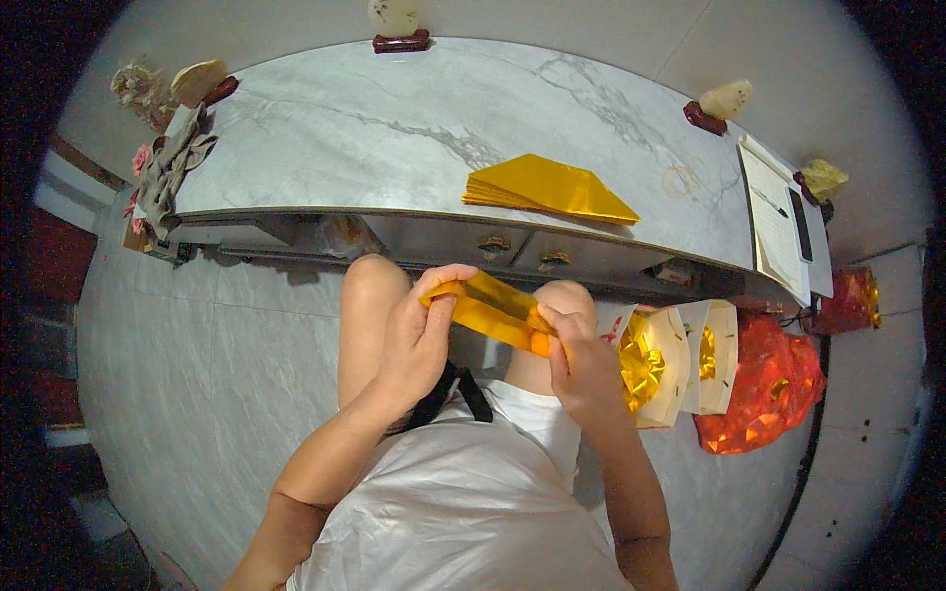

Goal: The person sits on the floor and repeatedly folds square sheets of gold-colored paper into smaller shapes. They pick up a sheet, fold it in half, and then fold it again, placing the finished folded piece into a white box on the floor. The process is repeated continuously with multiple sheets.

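Folded gold foil sheet (488,323), long axis far-left to near-right
Left hand (419,330) and right hand (583,357) pinch its opposite ends.

White shirt (463,512), plain, lightly creased across the front, white shorts (534,410) just beyond the shirt, flat black strap (475,396), sharply bent, beside the shorts, bare forearms (343,451) either side of the shirt, bare hands (409,340) and bare knees (376,288) farther beyond it

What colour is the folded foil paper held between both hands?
The folded foil paper is golden yellow, best seen in the head view.
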